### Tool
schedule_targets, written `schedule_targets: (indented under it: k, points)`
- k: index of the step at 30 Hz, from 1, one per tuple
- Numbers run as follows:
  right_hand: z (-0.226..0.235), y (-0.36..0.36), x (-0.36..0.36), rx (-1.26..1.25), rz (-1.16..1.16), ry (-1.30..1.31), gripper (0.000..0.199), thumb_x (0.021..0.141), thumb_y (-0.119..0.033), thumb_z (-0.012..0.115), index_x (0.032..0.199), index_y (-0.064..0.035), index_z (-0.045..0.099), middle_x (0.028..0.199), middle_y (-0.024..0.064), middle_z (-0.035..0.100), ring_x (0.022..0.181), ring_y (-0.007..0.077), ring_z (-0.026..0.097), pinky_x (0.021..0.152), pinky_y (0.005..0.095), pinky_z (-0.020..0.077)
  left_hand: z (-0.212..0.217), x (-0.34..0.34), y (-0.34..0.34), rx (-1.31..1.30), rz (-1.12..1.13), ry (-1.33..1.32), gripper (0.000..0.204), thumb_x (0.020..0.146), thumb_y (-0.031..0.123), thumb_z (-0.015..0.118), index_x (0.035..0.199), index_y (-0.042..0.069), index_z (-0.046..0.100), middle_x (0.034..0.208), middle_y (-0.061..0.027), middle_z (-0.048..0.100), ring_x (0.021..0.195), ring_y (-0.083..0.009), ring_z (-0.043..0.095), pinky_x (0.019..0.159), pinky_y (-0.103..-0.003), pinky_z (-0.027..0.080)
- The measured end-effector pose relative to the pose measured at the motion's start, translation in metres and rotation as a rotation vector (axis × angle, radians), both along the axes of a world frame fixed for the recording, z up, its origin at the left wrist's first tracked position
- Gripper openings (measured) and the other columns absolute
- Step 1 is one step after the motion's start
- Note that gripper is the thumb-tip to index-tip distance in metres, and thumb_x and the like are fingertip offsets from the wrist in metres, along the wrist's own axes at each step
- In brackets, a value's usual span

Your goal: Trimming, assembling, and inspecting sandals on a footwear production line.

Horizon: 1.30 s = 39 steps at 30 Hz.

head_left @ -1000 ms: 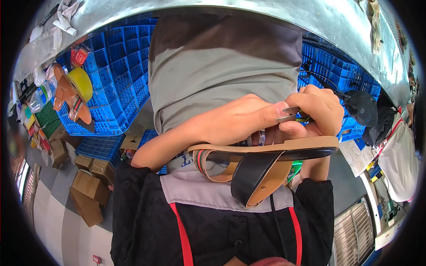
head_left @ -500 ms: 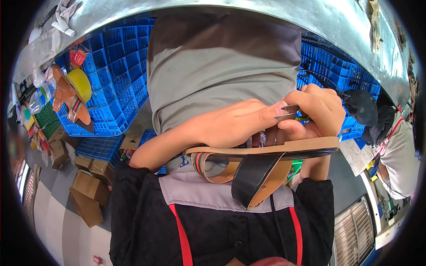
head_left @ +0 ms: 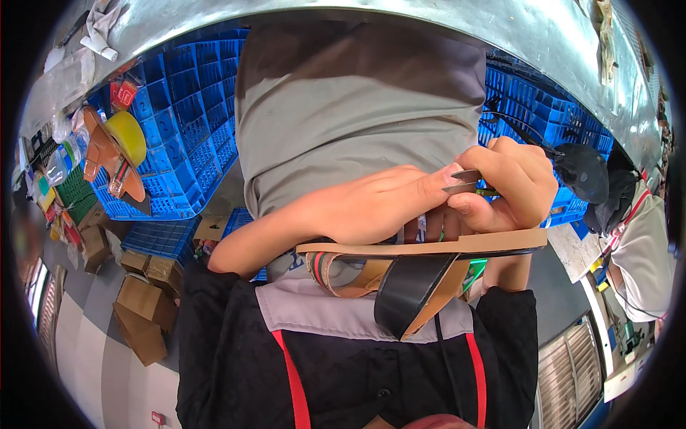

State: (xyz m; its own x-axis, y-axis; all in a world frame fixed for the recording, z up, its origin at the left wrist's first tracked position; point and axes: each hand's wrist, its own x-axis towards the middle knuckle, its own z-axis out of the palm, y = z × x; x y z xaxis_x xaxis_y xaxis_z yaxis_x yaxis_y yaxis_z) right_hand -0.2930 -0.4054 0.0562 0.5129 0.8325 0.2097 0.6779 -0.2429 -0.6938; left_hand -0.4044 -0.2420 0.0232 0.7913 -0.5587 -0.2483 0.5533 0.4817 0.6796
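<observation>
A sandal point(head_left: 421, 247) with a tan sole, a wide black strap and a green-and-red striped strap hangs on its side in front of my chest. My left hand point(head_left: 389, 200) reaches across from the left, its fingers curled down behind the sole and gripping the sandal. Pinched in my right hand point(head_left: 511, 179) is a pair of small thread snips point(head_left: 464, 181), two pointed metal blades with a bit of yellow-green behind them. The blade tips lie right at my left thumb, slightly apart. Most of the snips' body is hidden in the right fingers.
Blue crates point(head_left: 179, 136) stand to the left and right of my lap. On the left ones sit a brown sandal point(head_left: 118, 161) and a roll of yellow tape point(head_left: 128, 136). A metal tabletop point(head_left: 400, 14) curves along the far side. Cardboard boxes point(head_left: 146, 307) lie lower left; another person's clothing point(head_left: 639, 243) shows at right.
The sandal has rolled slightly, so less of the black sole edge shows and the strap's small stud is out of sight. Both hands and the snips stay almost in place.
</observation>
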Motion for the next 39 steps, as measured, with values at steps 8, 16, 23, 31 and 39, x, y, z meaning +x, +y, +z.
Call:
schedule_targets:
  k: [8, 16, 23, 31, 39]
  points:
    - [0.003, 0.002, -0.003, -0.021, -0.034, -0.022, 0.040, 0.072, -0.042, 0.081, 0.076, -0.0056, 0.066, 0.054, 0.0034, 0.045, 0.043, 0.0180, 0.046, 0.041, 0.0296, 0.0305, 0.005, 0.001, 0.003, -0.001, 0.019, 0.039, 0.071, 0.104, 0.057, 0.021, 0.092, 0.000, 0.062, 0.079, -0.0081, 0.064, 0.071, -0.0180, 0.058, 0.068, -0.032, 0.050]
    - [0.006, -0.002, -0.006, -0.048, -0.087, 0.053, 0.041, 0.069, -0.043, 0.082, 0.075, -0.0061, 0.065, 0.054, 0.0040, 0.048, 0.043, 0.0186, 0.048, 0.042, 0.0288, 0.0321, 0.000, -0.004, 0.000, -0.022, 0.113, 0.097, 0.080, 0.101, 0.066, 0.021, 0.093, 0.000, 0.065, 0.077, -0.0069, 0.065, 0.071, -0.0150, 0.058, 0.066, -0.028, 0.047]
    - [0.006, 0.001, -0.007, -0.042, -0.084, 0.099, 0.040, 0.068, -0.041, 0.083, 0.074, -0.0060, 0.065, 0.055, 0.0041, 0.050, 0.042, 0.0191, 0.049, 0.041, 0.0289, 0.0330, 0.000, -0.005, 0.001, -0.031, 0.112, 0.064, 0.080, 0.101, 0.065, 0.021, 0.087, 0.000, 0.066, 0.075, -0.0079, 0.064, 0.070, -0.0162, 0.058, 0.064, -0.029, 0.046]
    - [0.006, -0.002, -0.011, -0.081, -0.093, 0.070, 0.046, 0.081, -0.051, 0.073, 0.078, -0.0057, 0.065, 0.056, 0.0028, 0.051, 0.045, 0.0144, 0.046, 0.044, 0.0272, 0.0307, -0.001, -0.008, -0.002, -0.010, 0.141, 0.073, 0.079, 0.100, 0.065, 0.023, 0.085, 0.000, 0.066, 0.074, -0.0073, 0.063, 0.069, -0.0163, 0.057, 0.064, -0.029, 0.045]
    - [0.007, -0.002, -0.013, -0.103, -0.109, 0.086, 0.047, 0.081, -0.052, 0.072, 0.077, -0.0063, 0.065, 0.057, 0.0029, 0.052, 0.048, 0.0153, 0.048, 0.046, 0.0285, 0.0308, 0.003, -0.007, 0.002, 0.054, 0.162, 0.117, 0.075, 0.102, 0.061, 0.028, 0.084, -0.002, 0.066, 0.074, -0.0080, 0.063, 0.069, -0.0154, 0.055, 0.065, -0.029, 0.045]
